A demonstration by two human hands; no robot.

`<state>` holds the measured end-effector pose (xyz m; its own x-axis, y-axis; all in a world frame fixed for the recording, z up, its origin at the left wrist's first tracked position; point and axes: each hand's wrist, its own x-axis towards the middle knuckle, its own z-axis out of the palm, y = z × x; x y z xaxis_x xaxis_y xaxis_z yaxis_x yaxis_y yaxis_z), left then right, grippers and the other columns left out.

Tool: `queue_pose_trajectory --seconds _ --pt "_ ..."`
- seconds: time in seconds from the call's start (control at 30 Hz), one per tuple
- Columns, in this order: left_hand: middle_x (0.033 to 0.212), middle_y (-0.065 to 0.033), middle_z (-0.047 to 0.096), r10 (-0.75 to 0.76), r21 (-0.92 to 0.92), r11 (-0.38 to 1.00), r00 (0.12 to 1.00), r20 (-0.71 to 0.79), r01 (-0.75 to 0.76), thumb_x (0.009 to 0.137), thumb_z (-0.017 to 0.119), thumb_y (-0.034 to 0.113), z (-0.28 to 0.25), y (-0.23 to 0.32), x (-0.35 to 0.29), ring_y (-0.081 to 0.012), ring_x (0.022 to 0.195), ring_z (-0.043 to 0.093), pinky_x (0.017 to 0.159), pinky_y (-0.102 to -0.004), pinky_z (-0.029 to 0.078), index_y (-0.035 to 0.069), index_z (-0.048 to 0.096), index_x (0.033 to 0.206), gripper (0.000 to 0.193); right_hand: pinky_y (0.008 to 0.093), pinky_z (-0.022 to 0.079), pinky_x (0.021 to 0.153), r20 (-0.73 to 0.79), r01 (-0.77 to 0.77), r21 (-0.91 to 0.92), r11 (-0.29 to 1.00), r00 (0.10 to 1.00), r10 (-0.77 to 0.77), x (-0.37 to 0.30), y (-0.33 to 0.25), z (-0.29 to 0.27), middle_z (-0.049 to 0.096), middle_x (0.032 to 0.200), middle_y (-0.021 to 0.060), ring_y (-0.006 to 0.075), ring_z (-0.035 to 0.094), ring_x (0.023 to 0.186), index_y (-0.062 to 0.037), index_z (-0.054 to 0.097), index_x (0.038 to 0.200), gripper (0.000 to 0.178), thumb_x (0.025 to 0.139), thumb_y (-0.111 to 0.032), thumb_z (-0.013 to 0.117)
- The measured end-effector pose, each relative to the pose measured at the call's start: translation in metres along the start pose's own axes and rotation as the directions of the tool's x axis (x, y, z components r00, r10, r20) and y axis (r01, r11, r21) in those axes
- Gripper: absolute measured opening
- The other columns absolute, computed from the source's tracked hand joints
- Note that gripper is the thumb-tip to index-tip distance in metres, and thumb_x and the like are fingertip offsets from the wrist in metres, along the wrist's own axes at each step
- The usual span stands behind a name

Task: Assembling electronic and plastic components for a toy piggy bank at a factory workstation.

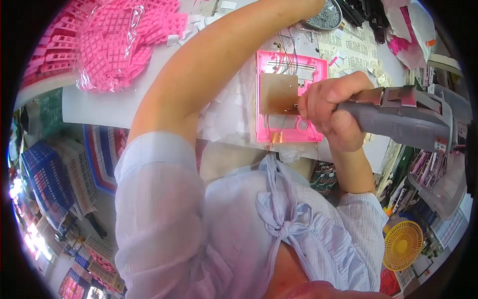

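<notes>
My right hand (336, 109) is closed around a grey power screwdriver (398, 122). The fingers reach the right edge of a brown flat board (279, 93). This board lies inside a pink plastic casing (260, 117) on the table, with thin wires running out over the casing's far end. My left arm stretches far across the table to the top edge. There my left hand (314, 7) is at a round metal dish of small screws (328, 16); its fingers are hidden, and the hand is partly cut off by the picture's edge.
A clear bag of pink grid-like plastic parts (112, 47) lies at the far left. White paper scraps (226, 109) are strewn beside the casing. Printed paper (351, 47) lies right of the dish, with small white round pieces (381, 74) nearby. A yellow basket (403, 245) is at lower right.
</notes>
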<state>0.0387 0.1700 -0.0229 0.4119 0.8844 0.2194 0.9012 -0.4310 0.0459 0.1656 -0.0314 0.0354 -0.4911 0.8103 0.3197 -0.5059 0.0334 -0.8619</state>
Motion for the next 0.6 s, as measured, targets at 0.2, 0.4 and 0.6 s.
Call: queue_pose_trajectory --seconds 0.2,0.4,0.6 --pt "0.086 -0.0101 0.074 0.041 -0.295 0.95 0.977 -0.207 -0.103 0.085 0.062 0.023 -0.039 0.018 -0.032 -0.0318 0.084 0.068 0.083 -0.0502 0.041 0.011 0.077 0.082 0.02 0.0314 0.046 0.053 -0.006 0.008 -0.118 0.993 1.0 -0.009 0.001 0.006 0.012 0.047 0.06 -0.0014 0.0109 0.046 0.049 -0.0085 0.049 0.105 0.029 0.095 -0.026 0.07" --pt "0.085 -0.009 0.073 -0.077 -0.588 0.801 0.954 -0.289 -0.114 0.084 0.068 0.029 -0.082 0.004 -0.128 -0.03 0.083 0.067 0.081 -0.0464 0.041 0.015 0.075 0.083 0.016 0.0342 0.048 0.059 0.096 -0.055 -0.218 0.974 0.992 0.077 0.0 0.01 0.017 0.049 0.065 0.0016 0.0134 0.048 0.056 -0.0087 0.049 0.1 0.025 0.093 -0.017 0.071" --pt "0.088 0.0013 0.07 -0.084 -0.552 0.83 0.964 -0.254 -0.073 0.084 0.073 0.016 -0.084 0.008 -0.226 -0.0189 0.089 0.063 0.092 -0.0422 0.036 0.016 0.071 0.091 0.008 0.0355 0.047 0.059 0.214 0.017 -0.302 0.953 0.976 0.051 0.006 0.011 0.021 0.051 0.065 0.003 0.0151 0.048 0.057 -0.0069 0.051 0.099 0.02 0.094 -0.013 0.07"
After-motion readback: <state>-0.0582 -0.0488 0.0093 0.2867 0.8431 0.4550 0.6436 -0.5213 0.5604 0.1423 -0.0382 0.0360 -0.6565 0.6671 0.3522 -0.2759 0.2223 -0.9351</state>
